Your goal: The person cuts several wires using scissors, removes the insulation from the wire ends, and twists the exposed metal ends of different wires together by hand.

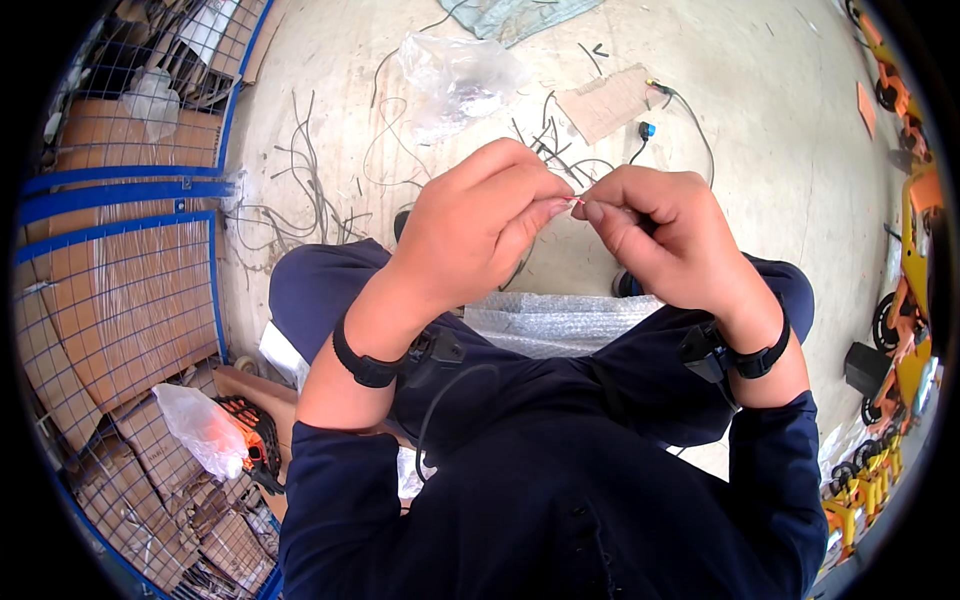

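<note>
A thin red and white wire runs between my fingertips, above my lap. My left hand pinches it with thumb and forefinger. My right hand pinches its other side, close to the left fingertips. Most of the wire is hidden by the fingers. Just beyond my hands, cut pieces of black cable lie on the floor. A black cable with a blue connector rests near a flat cardboard piece. Bubble wrap lies between my legs.
A clear plastic bag and a loose bundle of dark cables lie on the floor ahead. Blue wire cages with cardboard stand at the left, beside an orange and black object. Yellow and orange wheeled frames line the right.
</note>
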`<action>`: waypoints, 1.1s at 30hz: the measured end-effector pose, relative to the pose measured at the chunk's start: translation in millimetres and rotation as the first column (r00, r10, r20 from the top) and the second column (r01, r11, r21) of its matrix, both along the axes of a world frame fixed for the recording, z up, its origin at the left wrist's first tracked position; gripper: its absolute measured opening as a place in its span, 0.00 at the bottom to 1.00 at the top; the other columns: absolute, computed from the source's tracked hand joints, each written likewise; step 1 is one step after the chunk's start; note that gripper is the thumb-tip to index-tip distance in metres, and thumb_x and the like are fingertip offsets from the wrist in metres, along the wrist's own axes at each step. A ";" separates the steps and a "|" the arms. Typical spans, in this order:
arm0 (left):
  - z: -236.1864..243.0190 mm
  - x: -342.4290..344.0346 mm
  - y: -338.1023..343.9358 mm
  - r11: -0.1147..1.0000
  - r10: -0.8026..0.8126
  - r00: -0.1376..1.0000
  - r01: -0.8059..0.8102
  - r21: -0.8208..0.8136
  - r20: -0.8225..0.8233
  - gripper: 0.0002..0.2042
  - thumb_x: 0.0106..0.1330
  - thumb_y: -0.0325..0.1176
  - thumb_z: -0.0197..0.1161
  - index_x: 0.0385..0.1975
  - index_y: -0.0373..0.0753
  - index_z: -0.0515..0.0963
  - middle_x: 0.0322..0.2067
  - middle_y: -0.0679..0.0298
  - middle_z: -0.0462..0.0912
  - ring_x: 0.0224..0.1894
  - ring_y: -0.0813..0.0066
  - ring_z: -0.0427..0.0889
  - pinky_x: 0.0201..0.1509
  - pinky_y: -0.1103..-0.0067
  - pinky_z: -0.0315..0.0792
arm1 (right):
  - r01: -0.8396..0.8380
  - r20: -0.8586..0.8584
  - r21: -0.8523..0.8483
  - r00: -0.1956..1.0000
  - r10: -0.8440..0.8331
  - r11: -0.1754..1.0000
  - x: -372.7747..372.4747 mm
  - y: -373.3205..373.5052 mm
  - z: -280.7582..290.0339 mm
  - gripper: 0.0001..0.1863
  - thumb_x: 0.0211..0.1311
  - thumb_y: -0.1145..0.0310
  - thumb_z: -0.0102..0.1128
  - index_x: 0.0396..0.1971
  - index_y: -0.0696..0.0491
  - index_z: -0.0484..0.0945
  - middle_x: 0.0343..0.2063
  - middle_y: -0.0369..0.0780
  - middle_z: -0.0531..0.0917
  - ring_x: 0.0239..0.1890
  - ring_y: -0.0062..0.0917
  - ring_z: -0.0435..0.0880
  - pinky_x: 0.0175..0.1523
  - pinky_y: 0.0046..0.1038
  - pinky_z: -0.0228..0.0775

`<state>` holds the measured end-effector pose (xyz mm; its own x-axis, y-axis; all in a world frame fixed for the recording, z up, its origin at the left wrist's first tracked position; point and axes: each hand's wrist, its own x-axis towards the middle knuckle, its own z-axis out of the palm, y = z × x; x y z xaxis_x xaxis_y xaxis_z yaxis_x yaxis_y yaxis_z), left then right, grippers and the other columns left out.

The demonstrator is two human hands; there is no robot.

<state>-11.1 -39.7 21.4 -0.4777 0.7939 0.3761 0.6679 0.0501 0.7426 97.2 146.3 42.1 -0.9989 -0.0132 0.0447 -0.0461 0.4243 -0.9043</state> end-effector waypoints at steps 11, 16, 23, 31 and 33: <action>6.1 2.8 -2.4 0.984 0.061 0.986 -0.033 0.176 -0.155 0.15 0.47 0.16 0.68 0.37 0.37 0.85 0.28 0.61 0.79 0.25 0.75 0.77 0.25 0.84 0.69 | 0.121 0.355 -0.622 0.924 0.141 0.774 -1.3 1.3 8.5 0.07 0.65 0.73 0.55 0.33 0.58 0.81 0.23 0.30 0.77 0.24 0.09 0.68 0.30 0.15 0.59; 10.4 5.3 -4.7 0.979 0.049 0.978 -0.008 0.204 -0.201 0.16 0.47 0.15 0.67 0.37 0.36 0.85 0.30 0.60 0.79 0.26 0.75 0.78 0.25 0.84 0.70 | 0.065 0.327 -0.616 0.928 0.180 0.785 -0.3 3.5 12.3 0.06 0.63 0.75 0.57 0.33 0.59 0.82 0.29 0.33 0.84 0.31 0.10 0.75 0.37 0.16 0.68; 9.2 3.3 -4.2 0.977 0.029 0.978 0.016 0.215 -0.205 0.17 0.46 0.15 0.67 0.38 0.37 0.85 0.30 0.61 0.79 0.26 0.76 0.78 0.26 0.84 0.70 | 0.103 0.311 -0.587 0.945 0.106 0.803 1.4 -1.9 13.4 0.05 0.59 0.78 0.59 0.31 0.59 0.84 0.27 0.34 0.85 0.29 0.10 0.76 0.34 0.16 0.68; 7.6 1.1 -7.2 0.979 0.021 0.982 0.017 0.203 -0.187 0.19 0.46 0.14 0.66 0.39 0.38 0.84 0.31 0.61 0.78 0.27 0.77 0.77 0.26 0.84 0.69 | 0.115 0.242 -0.511 0.970 0.014 0.852 2.6 -12.2 0.6 0.06 0.58 0.78 0.60 0.32 0.59 0.84 0.25 0.34 0.84 0.24 0.09 0.74 0.28 0.15 0.65; 7.6 0.3 -8.1 0.979 0.019 0.982 0.020 0.204 -0.190 0.19 0.46 0.13 0.65 0.40 0.38 0.84 0.31 0.61 0.78 0.27 0.77 0.77 0.26 0.84 0.69 | 0.090 0.206 -0.482 0.978 0.013 0.872 3.0 -13.9 -1.1 0.06 0.58 0.78 0.57 0.33 0.59 0.83 0.24 0.32 0.83 0.20 0.07 0.70 0.24 0.14 0.59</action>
